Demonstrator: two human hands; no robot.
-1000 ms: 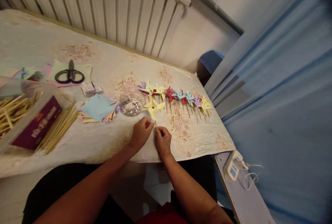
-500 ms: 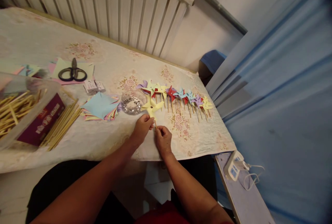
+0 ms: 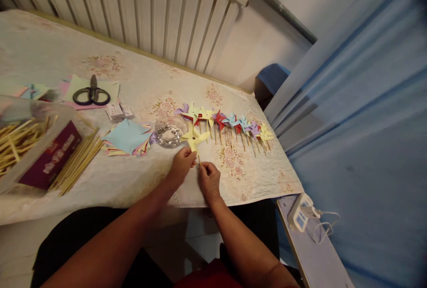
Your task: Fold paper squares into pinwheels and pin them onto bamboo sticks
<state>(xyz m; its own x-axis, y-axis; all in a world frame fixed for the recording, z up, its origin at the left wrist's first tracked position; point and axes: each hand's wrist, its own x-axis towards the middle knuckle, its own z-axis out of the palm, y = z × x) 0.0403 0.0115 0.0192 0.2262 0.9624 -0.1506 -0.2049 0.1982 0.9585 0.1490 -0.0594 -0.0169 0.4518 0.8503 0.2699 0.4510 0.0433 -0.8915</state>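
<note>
A yellow paper pinwheel point(image 3: 194, 137) on a thin stick is in front of me, a dark dot at its centre. My right hand point(image 3: 210, 180) pinches the lower part of its stick. With curled fingers, my left hand point(image 3: 183, 163) holds the pinwheel's lower blade close to the stick. Just left of the blades is a round clear container point(image 3: 167, 133) of small shiny metal pieces. Behind and to the right, several finished pinwheels point(image 3: 230, 121) in yellow, red, blue and purple lie in a row.
A stack of coloured paper squares point(image 3: 128, 137) lies left of the container. Farther left are small white boxes point(image 3: 115, 111), scissors point(image 3: 91, 96) on paper, loose sticks point(image 3: 78, 161) and a clear bin point(image 3: 65, 132) of sticks. A power strip point(image 3: 302, 214) sits right of the table.
Both hands stay at the yellow pinwheel, nearly unmoved. The whole view has shifted very slightly; the other things lie as before.
</note>
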